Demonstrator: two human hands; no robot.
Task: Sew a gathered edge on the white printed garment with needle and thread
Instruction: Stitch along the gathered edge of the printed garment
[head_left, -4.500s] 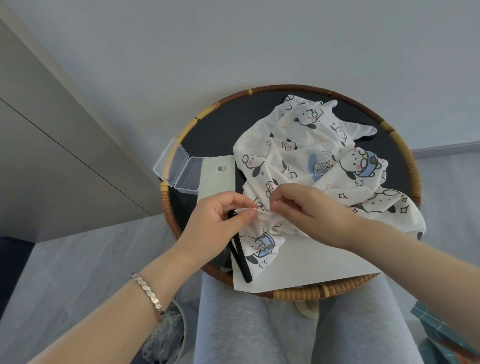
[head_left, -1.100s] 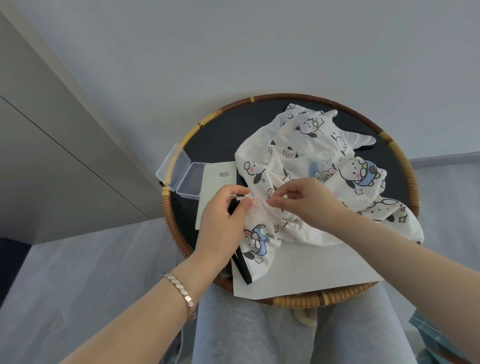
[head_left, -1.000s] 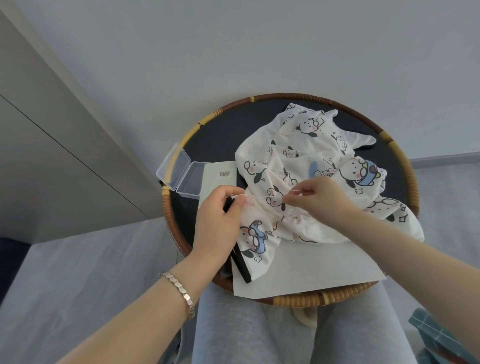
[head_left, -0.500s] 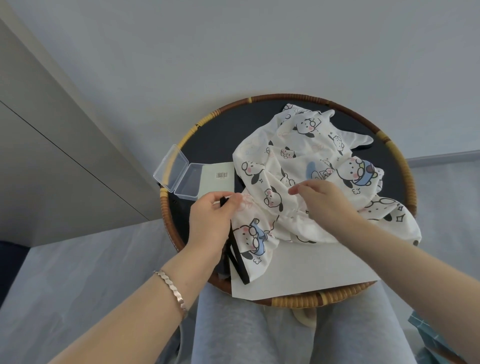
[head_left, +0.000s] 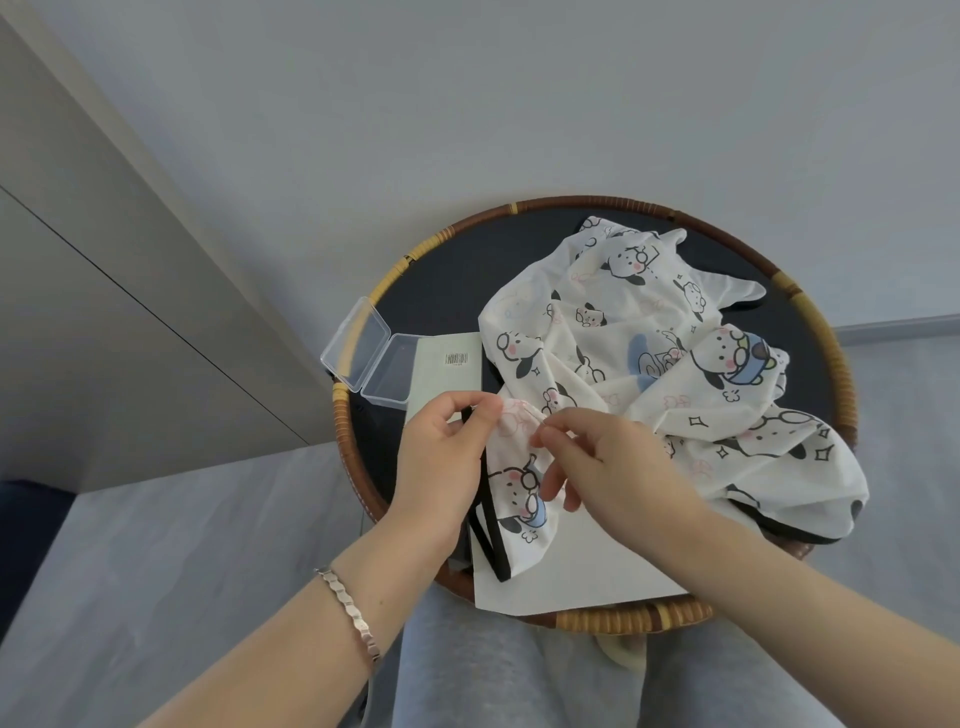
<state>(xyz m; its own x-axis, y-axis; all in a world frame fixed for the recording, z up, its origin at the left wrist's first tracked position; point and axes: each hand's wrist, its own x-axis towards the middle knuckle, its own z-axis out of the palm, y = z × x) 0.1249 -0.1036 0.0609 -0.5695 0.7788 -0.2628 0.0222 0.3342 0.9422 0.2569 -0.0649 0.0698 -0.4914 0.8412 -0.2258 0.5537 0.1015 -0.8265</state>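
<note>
White printed garment, with little cartoon dogs on it, lies in a heap on a round tray with a woven rim. The tray sits on the person's lap.

At the far left of the tray is a small clear box, open and looking empty. Next to it lies a pale card with a barcode on it.

Then comes the left hand. Its thumb and first finger are pinched shut on the near edge of the garment, and the cloth bunches up into small folds right there. A bracelet is on that wrist.

Just to the right is the right hand. Its thumb and first finger are pressed together at the same bunched edge, close to the left hand. I think they hold the needle, but it is too small to see for sure. I cannot see the thread.

A white sheet of paper lies under the garment at the front of the tray.

It looks like only a short bit of the edge is gathered. Most of the edge lies loose, so a lot of sewing seems left.
</note>
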